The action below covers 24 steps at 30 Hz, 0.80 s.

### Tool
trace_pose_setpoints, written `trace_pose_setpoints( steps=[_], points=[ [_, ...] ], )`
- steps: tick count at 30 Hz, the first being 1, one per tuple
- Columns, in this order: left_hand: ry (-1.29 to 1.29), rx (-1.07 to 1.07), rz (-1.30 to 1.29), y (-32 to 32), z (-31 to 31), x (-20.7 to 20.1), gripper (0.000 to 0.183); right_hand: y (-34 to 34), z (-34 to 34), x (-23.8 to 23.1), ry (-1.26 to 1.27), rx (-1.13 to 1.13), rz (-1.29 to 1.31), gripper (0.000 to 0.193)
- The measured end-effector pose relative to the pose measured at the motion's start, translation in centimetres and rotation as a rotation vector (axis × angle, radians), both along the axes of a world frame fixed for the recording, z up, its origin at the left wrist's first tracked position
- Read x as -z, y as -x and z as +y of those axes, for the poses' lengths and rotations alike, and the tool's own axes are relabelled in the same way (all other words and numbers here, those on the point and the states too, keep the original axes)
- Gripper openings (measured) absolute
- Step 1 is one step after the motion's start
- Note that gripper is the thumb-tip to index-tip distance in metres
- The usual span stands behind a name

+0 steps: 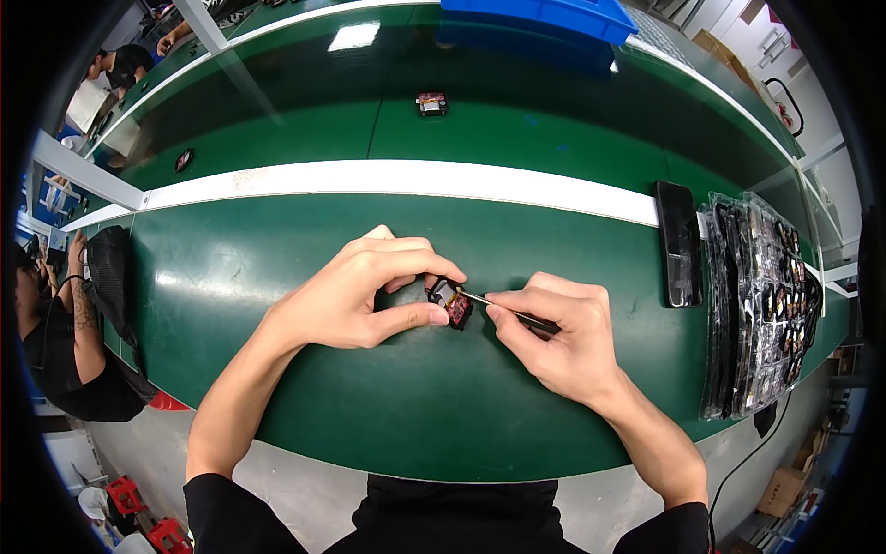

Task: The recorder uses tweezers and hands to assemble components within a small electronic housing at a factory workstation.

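Note:
Over the green work table point(277, 268), my left hand point(355, 295) pinches a small black and red electronic part point(450, 302) between thumb and fingers. My right hand point(558, 337) grips thin metal tweezers point(503, 307), and their tip touches the top of the part. Both hands hover close together just above the table's near half.
A black phone point(679, 242) lies to the right by the white stripe point(415, 177). Stacked clear trays of small parts point(761, 305) sit at the far right. Another small part point(431, 103) rests on the far belt, a blue bin point(544, 14) behind it. A seated person point(55, 323) is at left.

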<state>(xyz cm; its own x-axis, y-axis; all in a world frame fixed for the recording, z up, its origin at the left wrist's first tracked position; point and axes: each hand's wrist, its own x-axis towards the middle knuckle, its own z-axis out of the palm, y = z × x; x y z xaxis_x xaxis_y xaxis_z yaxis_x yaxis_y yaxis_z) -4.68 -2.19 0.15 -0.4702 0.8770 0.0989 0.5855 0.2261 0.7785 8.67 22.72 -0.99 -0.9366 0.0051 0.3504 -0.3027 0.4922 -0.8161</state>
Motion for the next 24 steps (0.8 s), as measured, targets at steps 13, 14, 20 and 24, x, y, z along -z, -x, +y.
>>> trace_pose_setpoints(
  steps=[13, 14, 20, 24],
  points=[
    [-0.037, 0.033, 0.077, -0.33, 0.39, -0.08, 0.030, -0.19, -0.22, -0.03, 0.005, 0.013, -0.036, 0.015],
    [-0.039, 0.036, 0.084, -0.31, 0.40, -0.11, 0.029, -0.21, -0.22, -0.04, 0.013, 0.018, -0.045, 0.015],
    [-0.027, 0.040, 0.059, -0.25, 0.37, -0.22, 0.030, -0.23, -0.04, 0.02, 0.033, 0.010, -0.050, 0.015],
    [-0.012, 0.035, 0.045, -0.29, 0.30, -0.31, 0.032, -0.16, 0.10, 0.32, 0.035, -0.017, -0.020, 0.015]
  ],
)
